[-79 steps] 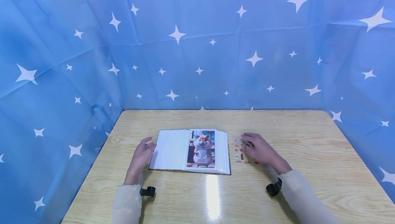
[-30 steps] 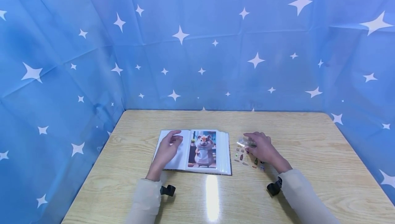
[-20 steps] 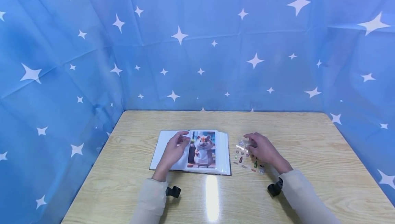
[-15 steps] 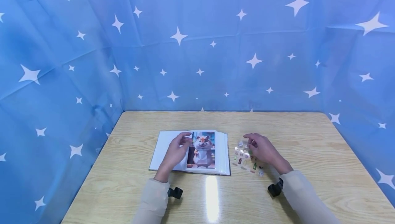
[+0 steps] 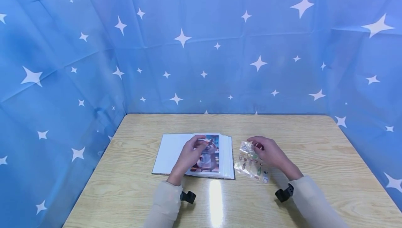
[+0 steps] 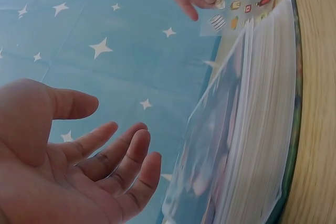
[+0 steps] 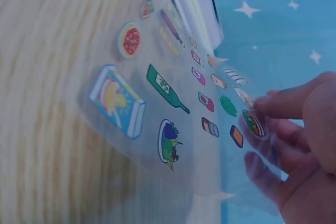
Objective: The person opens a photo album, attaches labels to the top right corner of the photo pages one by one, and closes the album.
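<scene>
Half the hamster photo (image 5: 209,156) hides under hands (image 5: 191,154).

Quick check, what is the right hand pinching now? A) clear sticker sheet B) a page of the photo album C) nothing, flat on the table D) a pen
A: the right hand pinches the far edge of the clear sticker sheet, lifting it off the table beside the photo album; the fingers close on the sheet in the right wrist view.
</scene>
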`<state>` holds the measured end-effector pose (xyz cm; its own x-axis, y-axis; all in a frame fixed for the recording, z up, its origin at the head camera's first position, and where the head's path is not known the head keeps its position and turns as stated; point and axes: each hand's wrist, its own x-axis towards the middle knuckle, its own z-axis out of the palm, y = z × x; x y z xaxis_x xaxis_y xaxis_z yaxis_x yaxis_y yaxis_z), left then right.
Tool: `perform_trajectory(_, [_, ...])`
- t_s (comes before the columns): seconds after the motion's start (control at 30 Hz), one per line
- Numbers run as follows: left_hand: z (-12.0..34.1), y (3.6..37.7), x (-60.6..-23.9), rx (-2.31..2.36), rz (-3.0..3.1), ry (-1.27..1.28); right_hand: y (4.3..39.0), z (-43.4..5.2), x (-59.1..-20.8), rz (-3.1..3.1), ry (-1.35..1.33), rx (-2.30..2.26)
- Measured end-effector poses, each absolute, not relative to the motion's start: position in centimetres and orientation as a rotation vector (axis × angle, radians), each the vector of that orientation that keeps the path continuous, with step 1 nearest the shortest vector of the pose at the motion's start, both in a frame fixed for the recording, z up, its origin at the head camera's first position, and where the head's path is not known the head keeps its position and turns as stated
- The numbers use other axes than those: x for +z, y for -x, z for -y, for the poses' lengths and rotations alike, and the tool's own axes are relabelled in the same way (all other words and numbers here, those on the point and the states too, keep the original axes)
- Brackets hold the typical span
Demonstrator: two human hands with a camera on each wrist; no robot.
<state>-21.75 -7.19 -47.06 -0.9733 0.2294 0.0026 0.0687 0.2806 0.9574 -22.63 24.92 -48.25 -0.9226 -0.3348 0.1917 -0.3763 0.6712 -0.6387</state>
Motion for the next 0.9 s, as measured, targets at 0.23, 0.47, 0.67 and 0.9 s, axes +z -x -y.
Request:
perform_trajectory(0.23, [5.9,21.7,-47.1,1.812,-2.335,-0.315,22.2,-25.1,-47.5,2.824,-0.611,1.162])
perform_trajectory(0.47, [4.2,21.4,-47.1,1.787,-2.337,-0.359,22.0,-24.9,-47.0,2.808,-0.658,1.178])
perform_trajectory(0.67, [2.6,21.1,-46.9,1.765,-2.354,-0.397,21.7,-24.6,-46.2,2.787,-0.672,1.211])
perform_trajectory(0.9, [1.1,20.8,-47.0,1.737,-2.348,-0.398,21.1,-24.4,-45.1,2.766,-0.683,1.241])
